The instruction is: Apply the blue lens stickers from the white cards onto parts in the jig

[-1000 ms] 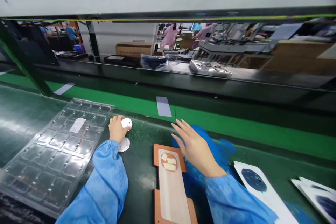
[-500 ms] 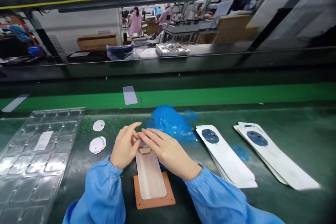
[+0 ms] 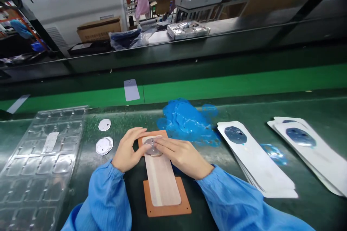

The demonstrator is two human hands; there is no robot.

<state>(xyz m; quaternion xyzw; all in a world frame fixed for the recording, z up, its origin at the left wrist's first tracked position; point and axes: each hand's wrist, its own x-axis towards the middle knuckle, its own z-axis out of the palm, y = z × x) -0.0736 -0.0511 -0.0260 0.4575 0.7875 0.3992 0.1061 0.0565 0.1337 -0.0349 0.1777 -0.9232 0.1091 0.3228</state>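
Disc [image 3: 152,151] grey, rnd, w/ sm. holes, atop pale panel [image 3: 162,184].

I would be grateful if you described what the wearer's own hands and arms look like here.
The left hand and the right hand are both bare, with no gloves. Loose, wrinkled sleeves in bright blue cover both forearms, narrowing to gathered cuffs at the wrists. No markings show on the sleeves.

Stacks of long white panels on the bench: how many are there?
2 stacks: the left stack, right of the crumpled blue film; the right stack, partly cut off by the picture's right edge.
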